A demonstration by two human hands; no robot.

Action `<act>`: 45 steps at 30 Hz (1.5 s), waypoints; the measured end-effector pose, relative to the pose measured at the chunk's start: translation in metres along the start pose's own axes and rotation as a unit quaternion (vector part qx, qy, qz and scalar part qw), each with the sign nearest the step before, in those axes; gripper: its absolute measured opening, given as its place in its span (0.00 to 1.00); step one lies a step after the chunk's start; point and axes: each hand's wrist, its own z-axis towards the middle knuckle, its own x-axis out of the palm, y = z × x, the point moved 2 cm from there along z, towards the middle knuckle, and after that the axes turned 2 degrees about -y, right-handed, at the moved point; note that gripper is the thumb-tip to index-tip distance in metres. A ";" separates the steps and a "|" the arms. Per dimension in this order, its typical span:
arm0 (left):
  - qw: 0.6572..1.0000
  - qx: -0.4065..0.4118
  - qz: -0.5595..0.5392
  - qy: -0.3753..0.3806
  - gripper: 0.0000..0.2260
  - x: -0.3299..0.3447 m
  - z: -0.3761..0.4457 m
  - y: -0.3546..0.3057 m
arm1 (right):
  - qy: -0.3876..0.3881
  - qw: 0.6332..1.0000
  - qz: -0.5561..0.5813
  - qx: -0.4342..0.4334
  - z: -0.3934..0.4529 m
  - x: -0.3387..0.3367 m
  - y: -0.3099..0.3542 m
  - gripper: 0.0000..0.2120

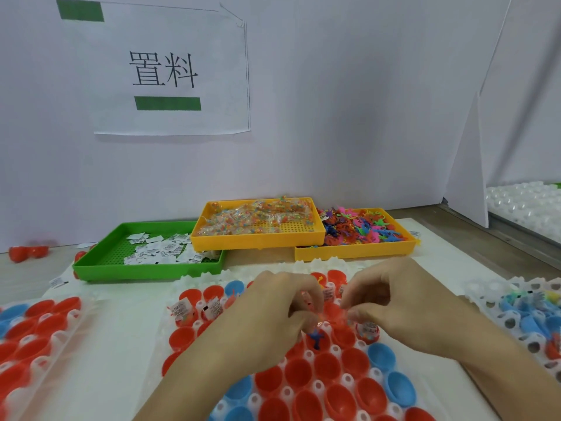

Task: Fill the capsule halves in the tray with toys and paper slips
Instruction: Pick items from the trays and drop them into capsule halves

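Red and blue capsule halves (326,364) sit mouth-up in the white tray (375,376) on the table; thin, light plastic, probably slippery, round with no clear long axis. Left hand (273,311) and right hand (403,305) hover together over the tray's middle rows, fingers curled, pinching a small clear packet (334,314) between them; soft, crinkly, best held at its edges. Just below the left hand, a blue toy (316,338) lies in a cup, limbs splayed. Paper slips (158,252) wait in the green bin beyond the tray.

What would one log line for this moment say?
left hand: pinching small packet | right hand: pinching same packet | over capsule tray | near rows unfilled
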 end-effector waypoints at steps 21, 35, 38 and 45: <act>0.996 0.015 0.083 -0.016 0.07 0.016 0.005 -0.004 | 0.024 0.993 -0.113 -0.029 0.000 0.017 -0.001 0.10; 0.991 0.066 0.110 -0.032 0.06 0.019 0.007 -0.006 | -0.001 0.993 -0.111 -0.031 0.003 0.016 0.001 0.11; 0.992 0.057 0.105 -0.034 0.06 0.016 0.005 -0.005 | -0.003 0.997 -0.081 -0.017 0.001 0.010 0.002 0.12; 0.992 0.068 0.094 -0.046 0.07 0.013 0.004 -0.005 | 0.011 0.998 -0.057 -0.007 -0.003 0.005 0.005 0.10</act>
